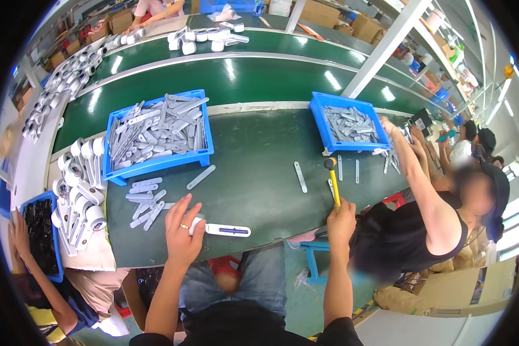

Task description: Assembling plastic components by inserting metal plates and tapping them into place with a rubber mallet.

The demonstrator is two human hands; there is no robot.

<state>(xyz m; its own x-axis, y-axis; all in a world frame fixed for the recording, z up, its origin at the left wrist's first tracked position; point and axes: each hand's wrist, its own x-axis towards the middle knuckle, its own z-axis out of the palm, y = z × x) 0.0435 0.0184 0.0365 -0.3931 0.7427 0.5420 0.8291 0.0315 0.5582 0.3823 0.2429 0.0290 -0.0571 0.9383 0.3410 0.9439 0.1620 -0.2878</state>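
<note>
My right hand (341,224) is closed around the yellow handle of a hammer (334,180), its dark head raised above the bench's near edge. On the bench, my left hand (184,232) grips the rounded end of a white long-handled housing (228,230) between thumb and fingers. A dark blue strip shows inside its handle, which points right. Just beyond my left hand lies a loose pile of flat grey handle strips (147,199), with a single strip (201,177) beside it. Another grey strip (300,177) lies left of the hammer head.
Blue bins of grey strips stand at left (207,155) and right (323,135). White round-headed housings (86,202) pile up at left. A co-worker's arm (412,184) reaches over the bench at right; another person's hand (20,233) touches a dark-filled bin. Green conveyors (259,81) run behind.
</note>
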